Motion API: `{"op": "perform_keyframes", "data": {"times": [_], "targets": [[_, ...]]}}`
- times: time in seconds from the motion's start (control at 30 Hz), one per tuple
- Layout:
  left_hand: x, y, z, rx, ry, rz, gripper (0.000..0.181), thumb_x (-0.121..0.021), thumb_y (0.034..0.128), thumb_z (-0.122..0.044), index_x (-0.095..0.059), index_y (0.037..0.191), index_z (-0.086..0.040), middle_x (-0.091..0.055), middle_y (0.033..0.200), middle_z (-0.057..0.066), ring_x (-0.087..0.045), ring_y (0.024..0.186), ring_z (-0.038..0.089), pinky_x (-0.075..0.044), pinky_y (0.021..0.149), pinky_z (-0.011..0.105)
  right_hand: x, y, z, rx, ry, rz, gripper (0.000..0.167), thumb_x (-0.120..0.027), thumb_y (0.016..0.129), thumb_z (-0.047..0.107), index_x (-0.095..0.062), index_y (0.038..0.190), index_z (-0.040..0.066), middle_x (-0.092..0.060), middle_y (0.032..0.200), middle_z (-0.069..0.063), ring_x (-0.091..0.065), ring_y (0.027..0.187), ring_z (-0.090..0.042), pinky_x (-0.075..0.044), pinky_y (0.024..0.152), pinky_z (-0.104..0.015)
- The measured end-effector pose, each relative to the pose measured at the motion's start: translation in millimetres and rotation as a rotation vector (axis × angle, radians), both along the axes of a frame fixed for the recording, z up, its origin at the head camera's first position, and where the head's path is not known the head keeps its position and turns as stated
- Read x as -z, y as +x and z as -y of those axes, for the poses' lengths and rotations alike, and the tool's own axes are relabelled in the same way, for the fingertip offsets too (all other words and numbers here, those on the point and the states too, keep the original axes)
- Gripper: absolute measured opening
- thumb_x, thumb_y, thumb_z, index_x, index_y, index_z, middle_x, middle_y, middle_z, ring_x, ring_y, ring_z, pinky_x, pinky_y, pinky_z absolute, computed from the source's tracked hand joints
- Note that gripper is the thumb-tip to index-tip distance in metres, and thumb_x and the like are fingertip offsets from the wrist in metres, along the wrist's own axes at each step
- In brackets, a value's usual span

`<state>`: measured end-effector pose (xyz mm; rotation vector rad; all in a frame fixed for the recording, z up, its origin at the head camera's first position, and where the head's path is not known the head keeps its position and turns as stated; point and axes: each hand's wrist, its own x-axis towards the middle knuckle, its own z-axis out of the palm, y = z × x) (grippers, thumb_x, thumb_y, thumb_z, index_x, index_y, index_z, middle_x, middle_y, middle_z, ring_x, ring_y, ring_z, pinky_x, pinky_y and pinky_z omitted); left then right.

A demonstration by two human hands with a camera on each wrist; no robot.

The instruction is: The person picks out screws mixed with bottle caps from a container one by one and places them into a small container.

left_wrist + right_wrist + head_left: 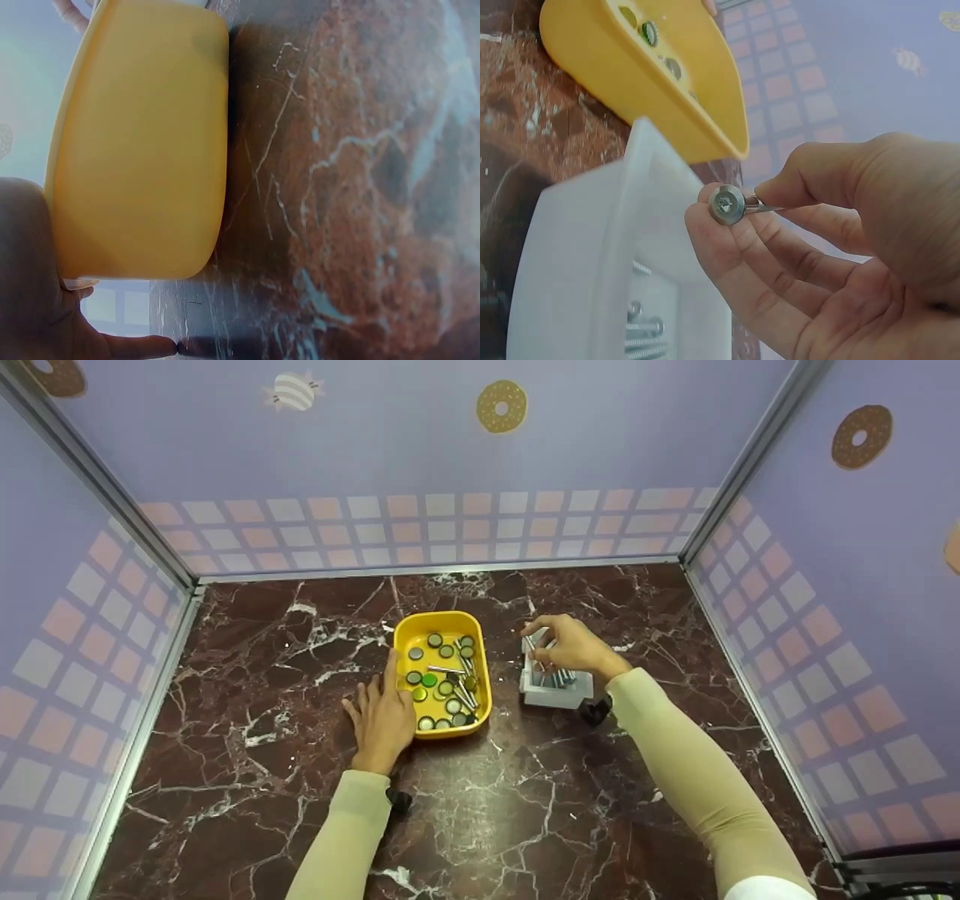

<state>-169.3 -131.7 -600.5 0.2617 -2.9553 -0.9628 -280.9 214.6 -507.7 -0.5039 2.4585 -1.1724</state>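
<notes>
My right hand (571, 645) pinches a metal bolt (727, 205) with a round, socketed head between thumb and fingers. It is above a white plastic box (556, 695), where several threaded bolts (646, 330) lie at the bottom. To the left stands a yellow bin (484, 690) holding several bottle caps (454, 706) and shiny metal bolts (465, 694). My left hand (384, 720) rests against the bin's left side with its fingers extended. In the left wrist view, part of that hand lies at the yellow rim and one fingertip reaches down to the tabletop.
A dark red marble tabletop (480, 802) with white veins lies under both containers. Purple panels (405, 442) with printed squares and doughnuts enclose the back and both sides. A black object (911, 889) shows at the lower right corner.
</notes>
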Motion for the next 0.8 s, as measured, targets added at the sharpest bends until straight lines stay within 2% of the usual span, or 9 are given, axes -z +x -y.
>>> {"op": "perform_keyframes", "data": {"times": [0.2,0.4,0.47,0.6,0.8], "targets": [[-0.3,-0.5,-0.2,-0.003,-0.007,0.009,0.072,-0.035,0.1224,-0.027,-0.011,0.189,-0.038,-0.040,0.181,0.039,-0.022,0.175,0.068,0.002,0.140,0.088,4.0,-4.2,-12,0.073,-0.011,0.059,0.046,-0.077,0.103,-0.004,-0.069,0.149,-0.005,-0.078,0.111,-0.023,-0.086,0.082,-0.030,-0.075,0.086,-0.055],[-0.2,-2.3,1.0,-0.005,-0.004,0.017,0.073,-0.035,0.1219,-0.027,-0.010,0.190,-0.037,-0.039,0.182,0.039,-0.020,0.175,0.068,0.004,0.140,0.088,11.1,-13.2,-19,0.089,0.098,0.030,0.046,-0.078,0.103,-0.003,-0.069,0.148,-0.006,-0.080,0.110,-0.025,-0.080,0.071,-0.016,-0.075,0.075,-0.038],[0.2,-2.2,1.0,-0.003,-0.002,0.025,0.073,-0.035,0.1221,-0.028,-0.009,0.190,-0.038,-0.038,0.182,0.039,-0.020,0.175,0.068,0.005,0.140,0.088,13.2,-15.6,-19,0.087,0.133,0.025,0.046,-0.079,0.103,-0.002,-0.069,0.147,-0.007,-0.081,0.113,-0.028,-0.078,0.070,-0.014,-0.074,0.073,-0.035],[1.9,-1.9,0.8,-0.006,0.004,0.030,0.073,-0.036,0.1220,-0.029,-0.009,0.190,-0.038,-0.038,0.183,0.038,-0.020,0.175,0.068,0.006,0.140,0.087,16.9,-19.2,-18,0.064,0.204,0.004,0.045,-0.081,0.101,0.000,-0.070,0.145,-0.006,-0.084,0.119,-0.033,-0.084,0.075,-0.024,-0.074,0.073,-0.036],[0.8,-2.0,0.2,-0.004,-0.003,0.025,0.073,-0.035,0.1220,-0.028,-0.010,0.190,-0.038,-0.037,0.183,0.039,-0.020,0.175,0.068,0.005,0.140,0.088,19.1,-26.7,-14,0.041,0.296,-0.014,0.045,-0.080,0.099,0.001,-0.072,0.143,-0.005,-0.085,0.120,-0.032,-0.088,0.079,-0.032,-0.075,0.074,-0.041]]}}
